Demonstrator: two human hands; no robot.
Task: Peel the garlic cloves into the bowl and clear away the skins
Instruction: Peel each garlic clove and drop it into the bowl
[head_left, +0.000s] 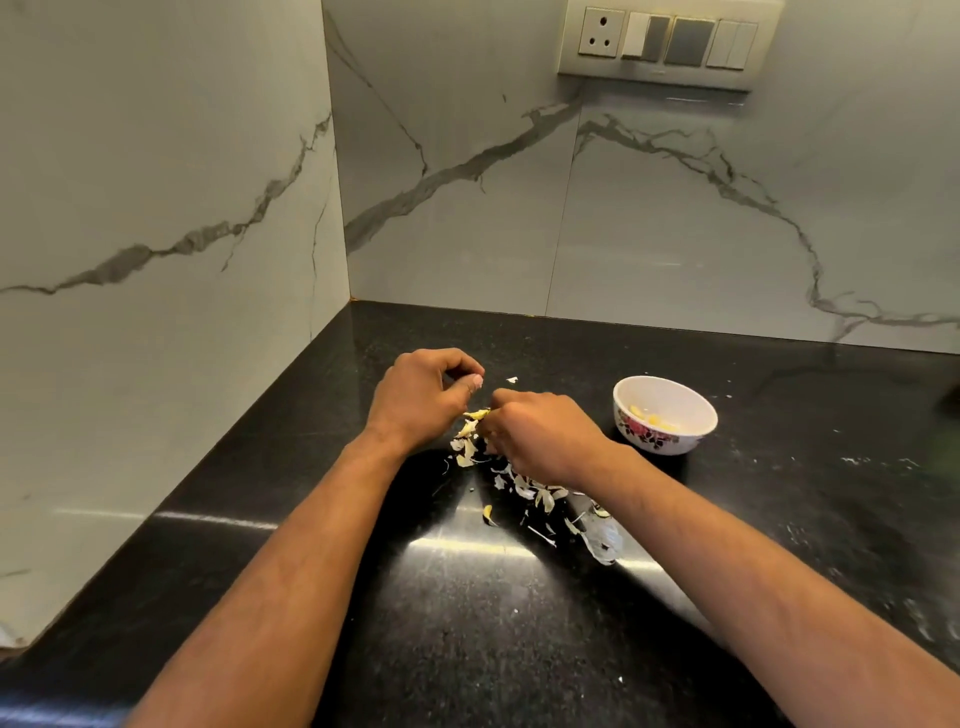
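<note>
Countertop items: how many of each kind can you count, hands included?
Hands: 2, left hand and right hand
Bowls: 1, white floral bowl holding peeled garlic
Skin piles: 1, garlic skins, pieces too many to count
Total: 4

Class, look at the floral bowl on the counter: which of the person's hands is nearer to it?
Right. The right hand is just left of the bowl, over the garlic skins; the left hand lies farther left.
</note>
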